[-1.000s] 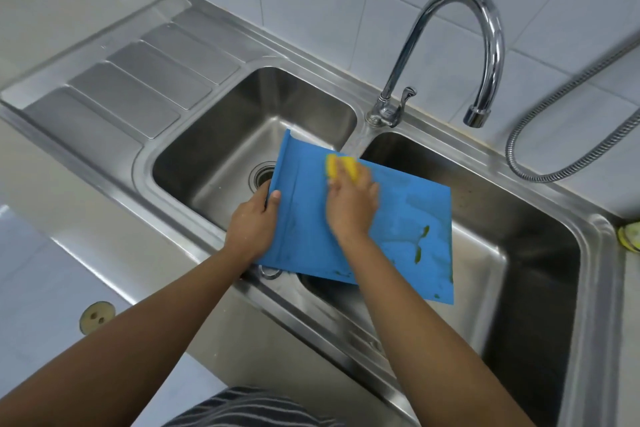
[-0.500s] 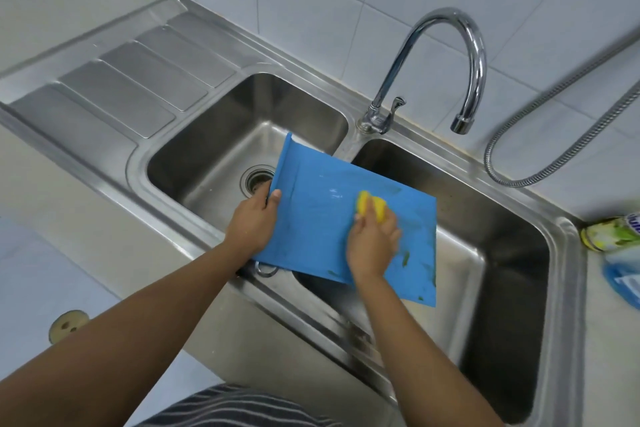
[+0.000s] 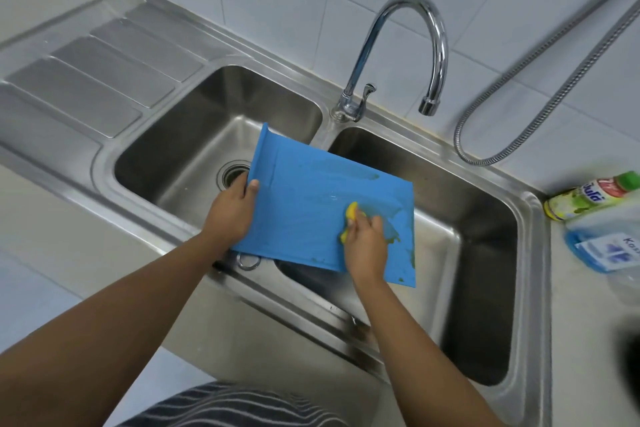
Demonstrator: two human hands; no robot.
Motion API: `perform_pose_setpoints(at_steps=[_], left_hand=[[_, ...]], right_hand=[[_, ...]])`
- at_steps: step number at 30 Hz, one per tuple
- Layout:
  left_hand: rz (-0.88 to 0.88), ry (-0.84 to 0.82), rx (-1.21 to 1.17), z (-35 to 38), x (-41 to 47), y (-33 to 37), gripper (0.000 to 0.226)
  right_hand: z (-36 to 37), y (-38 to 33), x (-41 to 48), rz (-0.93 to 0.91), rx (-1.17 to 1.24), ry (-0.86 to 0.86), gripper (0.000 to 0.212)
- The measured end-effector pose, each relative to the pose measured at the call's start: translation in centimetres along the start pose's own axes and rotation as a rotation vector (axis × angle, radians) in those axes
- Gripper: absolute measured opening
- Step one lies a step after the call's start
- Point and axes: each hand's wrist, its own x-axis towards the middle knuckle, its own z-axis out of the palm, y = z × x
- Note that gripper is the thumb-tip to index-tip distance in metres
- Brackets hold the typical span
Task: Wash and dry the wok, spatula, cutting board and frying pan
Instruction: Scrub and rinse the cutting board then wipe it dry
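Grip the side of the thin blue plastic cutting board [image 3: 304,204] tight in the left hand [image 3: 230,215], as now, and rub hard at the green bits with the small yellow sponge [image 3: 350,218] pinched in the right hand [image 3: 365,246]. Tilted over the middle of the shiny steel double sink [image 3: 533,253], wet and streaky, with green specks on the part over the sink's right bowl.
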Motion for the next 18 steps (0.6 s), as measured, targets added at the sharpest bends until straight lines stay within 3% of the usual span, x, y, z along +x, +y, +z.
perform_pose_setpoints(at_steps=[6, 9, 14, 18], left_hand=[[-0.008, -0.016, 0.045, -0.2, 1.3, -0.5, 0.042], [-0.012, -0.03, 0.056, -0.2, 1.8, -0.7, 0.042], [-0.005, -0.049, 0.028, -0.1, 2.1, -1.0, 0.043], [-0.015, -0.044, 0.041, 0.0, 2.0, -1.1, 0.045]], right_hand=[[1.4, -4.6, -4.1, -0.421, 0.094, -0.17, 0.035], [-0.8, 0.0, -3.1, -0.41, 0.059, -0.058, 0.04], [-3.5, 7.8, -0.7, -0.062, -0.038, 0.19, 0.033], [-0.9, 3.2, -3.8, -0.333, -0.069, 0.072, 0.039]])
